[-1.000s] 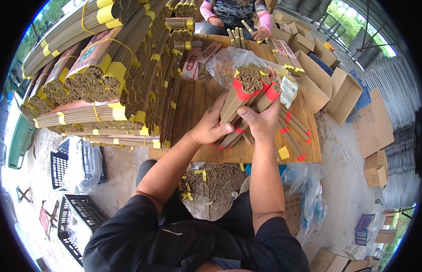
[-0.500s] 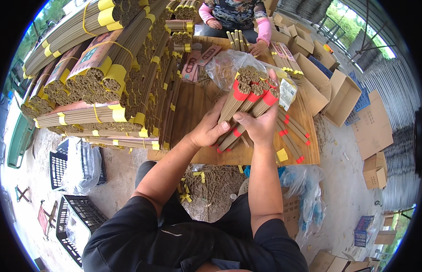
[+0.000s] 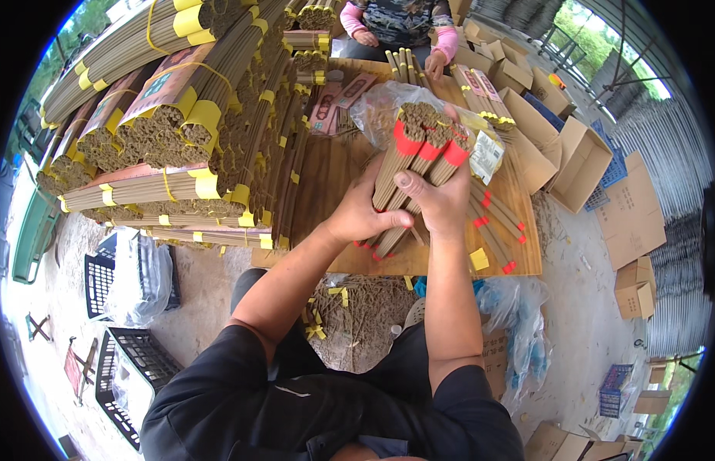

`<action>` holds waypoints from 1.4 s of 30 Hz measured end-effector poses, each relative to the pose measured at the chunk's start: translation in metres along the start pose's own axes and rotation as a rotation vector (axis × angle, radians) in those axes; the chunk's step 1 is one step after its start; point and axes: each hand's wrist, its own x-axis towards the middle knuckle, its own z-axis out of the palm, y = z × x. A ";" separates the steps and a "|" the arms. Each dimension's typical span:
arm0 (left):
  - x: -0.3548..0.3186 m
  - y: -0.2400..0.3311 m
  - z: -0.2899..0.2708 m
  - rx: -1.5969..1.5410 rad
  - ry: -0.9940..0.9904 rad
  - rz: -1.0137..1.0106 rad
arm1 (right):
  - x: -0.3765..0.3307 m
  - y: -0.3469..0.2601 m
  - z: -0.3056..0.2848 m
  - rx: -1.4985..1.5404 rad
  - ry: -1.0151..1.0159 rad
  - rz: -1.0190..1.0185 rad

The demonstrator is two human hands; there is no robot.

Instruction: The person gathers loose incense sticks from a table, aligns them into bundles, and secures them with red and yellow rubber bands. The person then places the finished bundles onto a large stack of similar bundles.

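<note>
Between my two hands is a cluster of brown incense stick bundles (image 3: pixel 407 170), wrapped with red paper bands near their upper and lower ends. My left hand (image 3: pixel 363 207) is closed around the left side, its thumb across the lower front. My right hand (image 3: pixel 442 201) grips the right side higher up, with its thumb pressed on the front. The cluster is held tilted over the wooden table (image 3: pixel 326 192). Right of my right hand, red-banded bundles (image 3: pixel 492 234) lie on the table, close to a yellow paper piece (image 3: pixel 479 260).
A tall stack of yellow-banded incense bundles (image 3: pixel 165 127) rises at the left. A clear plastic bag (image 3: pixel 373 111) lies behind my hands. Across the table sits another person (image 3: pixel 396 31) near yellow-banded bundles. Open cardboard boxes (image 3: pixel 576 165) stand at right; black crates (image 3: pixel 131 369) at left.
My left thumb has shifted to the right across the bundles. The cluster has turned slightly more upright. The other person's hand at the far side has moved up a little.
</note>
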 end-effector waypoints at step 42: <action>-0.005 -0.016 -0.009 -0.398 -0.110 -0.194 | -0.020 0.021 -0.017 -0.093 -0.093 -0.025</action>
